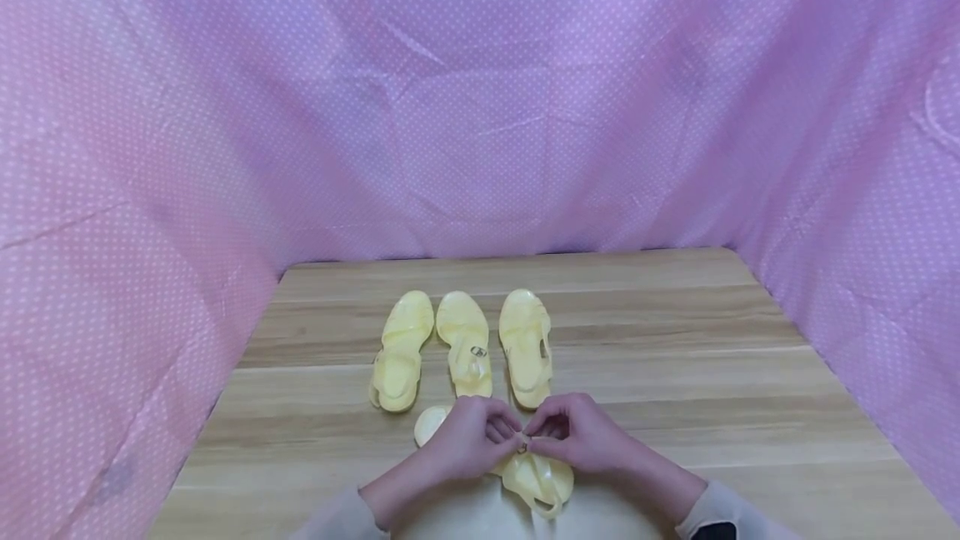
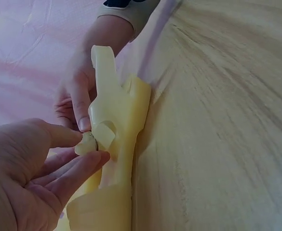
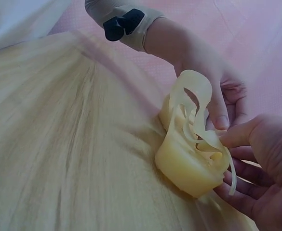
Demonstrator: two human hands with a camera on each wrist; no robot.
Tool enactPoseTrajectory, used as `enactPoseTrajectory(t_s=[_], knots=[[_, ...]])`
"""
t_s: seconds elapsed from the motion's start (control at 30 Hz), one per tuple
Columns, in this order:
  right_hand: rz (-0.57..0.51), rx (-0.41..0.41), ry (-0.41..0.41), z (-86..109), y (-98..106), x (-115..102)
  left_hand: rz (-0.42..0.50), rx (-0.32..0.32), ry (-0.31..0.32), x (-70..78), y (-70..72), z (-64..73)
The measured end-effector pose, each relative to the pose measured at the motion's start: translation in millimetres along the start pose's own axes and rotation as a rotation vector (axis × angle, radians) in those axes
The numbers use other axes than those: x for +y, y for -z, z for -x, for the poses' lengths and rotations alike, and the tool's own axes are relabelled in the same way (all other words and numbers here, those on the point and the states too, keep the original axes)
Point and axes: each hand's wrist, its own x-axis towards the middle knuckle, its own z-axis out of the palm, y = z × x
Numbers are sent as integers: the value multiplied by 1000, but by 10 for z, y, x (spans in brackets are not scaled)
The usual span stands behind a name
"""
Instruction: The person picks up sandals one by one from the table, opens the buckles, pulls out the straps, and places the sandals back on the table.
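A pale yellow jelly sandal (image 1: 542,486) lies aslant on the table near the front edge, its toe toward the left and partly behind the left hand. Both hands meet over its ankle strap. My left hand (image 1: 476,436) pinches the small buckle (image 2: 88,143) between thumb and fingers. Thumb and forefinger of my right hand (image 1: 588,432) pinch the strap (image 3: 213,140), whose thin free end hangs beside the fingers in the right wrist view. In the left wrist view the heel loop (image 2: 104,67) stands up above the sole.
Three more yellow sandals stand behind the hands in a row: one at left (image 1: 403,352), one in the middle (image 1: 461,322) with a dark oval mark, one at right (image 1: 523,340). The wood-grain table (image 1: 675,340) is enclosed by pink dotted cloth (image 1: 480,132).
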Motion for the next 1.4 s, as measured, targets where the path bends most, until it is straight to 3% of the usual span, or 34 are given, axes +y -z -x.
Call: enactPoseTrajectory(t_s=[0.2,0.53,0.8,1.2,1.3,1.4], knots=[[-7,-4,2,-6,4,-30,-20,-3,-33,4,-9,-38],[13,-10,-19,10,30,-13,63,29,19,-61,-33,-19],[28,0,-22,21,33,-19,-41,26,-1,-2,-54,-94],[14,-9,12,5,-25,24,-3,28,-9,-70,-48,-27],[26,-6,13,3,-32,13,-33,30,-29,-50,-42,-25],[20,-6,13,4,-32,-2,-155,33,-87,4,-24,-43]])
